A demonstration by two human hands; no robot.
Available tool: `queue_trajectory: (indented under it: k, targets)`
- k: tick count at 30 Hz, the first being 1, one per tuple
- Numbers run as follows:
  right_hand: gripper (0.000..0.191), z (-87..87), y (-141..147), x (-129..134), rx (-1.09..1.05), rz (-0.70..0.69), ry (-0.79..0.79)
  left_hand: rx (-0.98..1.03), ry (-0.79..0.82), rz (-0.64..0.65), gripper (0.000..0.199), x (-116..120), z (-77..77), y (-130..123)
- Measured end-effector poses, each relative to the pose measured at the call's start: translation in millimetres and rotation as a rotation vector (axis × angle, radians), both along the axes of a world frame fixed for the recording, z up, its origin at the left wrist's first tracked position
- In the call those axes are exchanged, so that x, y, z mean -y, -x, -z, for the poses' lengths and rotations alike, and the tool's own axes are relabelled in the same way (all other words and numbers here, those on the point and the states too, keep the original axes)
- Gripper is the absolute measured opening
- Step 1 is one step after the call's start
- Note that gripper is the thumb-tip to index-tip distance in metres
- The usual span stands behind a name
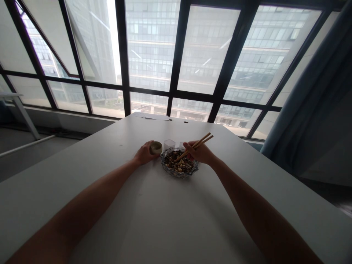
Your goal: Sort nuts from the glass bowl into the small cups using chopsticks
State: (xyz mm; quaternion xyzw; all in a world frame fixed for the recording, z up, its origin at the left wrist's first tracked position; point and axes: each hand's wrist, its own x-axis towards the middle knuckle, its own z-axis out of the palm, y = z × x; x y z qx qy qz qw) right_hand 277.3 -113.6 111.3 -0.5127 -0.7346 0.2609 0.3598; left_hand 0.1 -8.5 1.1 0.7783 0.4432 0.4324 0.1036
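My left hand (145, 153) is wrapped round a small pale cup (156, 148), tilted so its mouth faces me, just left of a glass bowl (180, 175). Nuts and seeds (182, 165) of mixed brown and tan fill the bowl. In my right hand (200, 151) is a pair of wooden chopsticks (202, 140); their tips reach down into the bowl's contents. Whether the tips pinch anything is too small to tell.
Behind the bowl stands a clear plastic cup (169, 144), with another clear container partly hidden by my right hand. Papers (151, 116) lie at the far edge of the white table (154, 220). Windows rise beyond; a blue curtain (305, 95) hangs at right.
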Motion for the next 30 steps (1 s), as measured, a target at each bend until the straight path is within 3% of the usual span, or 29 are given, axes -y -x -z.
queue_trajectory:
  k: [4, 12, 16, 21, 26, 30]
  targets:
    - [0.051, 0.6, -1, -3, -0.088, 0.004, 0.012, -0.015, -0.019, 0.01, 0.077, 2, -0.7, 0]
    - [0.06, -6.5, -8, -15, -0.472, 0.184, -0.007, -0.005, -0.105, 0.016, 0.072, 1, 0.7, 0]
    - [0.063, -6.5, -10, -13, -0.437, 0.2, -0.074, 0.015, -0.07, 0.017, 0.071, 2, -0.3, 0]
    - [0.064, -4.5, -13, -6, -0.203, 0.122, -0.285, 0.032, -0.029, -0.008, 0.069, 3, -3.7, -1]
    - [0.065, -5.4, -18, -7, -0.219, 0.119, -0.275, 0.026, 0.086, -0.06, 0.078, 0, -0.6, 1]
    - [0.067, -7.3, -24, -11, -0.27, 0.123, -0.244, -0.014, 0.074, -0.091, 0.083, -2, -3.8, 2]
